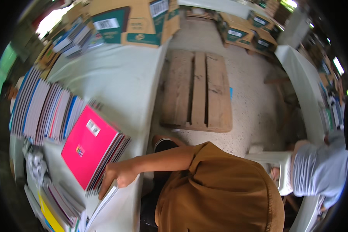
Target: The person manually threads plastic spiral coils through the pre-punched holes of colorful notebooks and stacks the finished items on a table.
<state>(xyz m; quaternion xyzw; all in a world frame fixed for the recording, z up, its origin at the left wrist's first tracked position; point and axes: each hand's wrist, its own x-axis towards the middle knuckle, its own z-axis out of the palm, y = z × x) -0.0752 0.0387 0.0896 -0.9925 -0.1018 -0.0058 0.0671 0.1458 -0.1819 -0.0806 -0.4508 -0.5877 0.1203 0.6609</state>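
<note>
My right arm, in a brown sleeve, reaches left over the table. My right hand (121, 174) is bent round the upper end of a thin white notebook (103, 208) that stands on edge or leans; the grip itself is partly hidden. One finger points down along the near corner of a stack of notebooks (91, 145) with a bright pink cover on top. My left hand does not show in the head view.
On the white-covered table (116, 77) stands a long row of notebooks (46, 108), with a crumpled grey plastic bundle (36, 162) and more notebooks (60, 203) nearer. Cardboard boxes (137, 23) stand behind. A wooden pallet (197, 92) lies on the floor. Another person (317, 166) sits at right.
</note>
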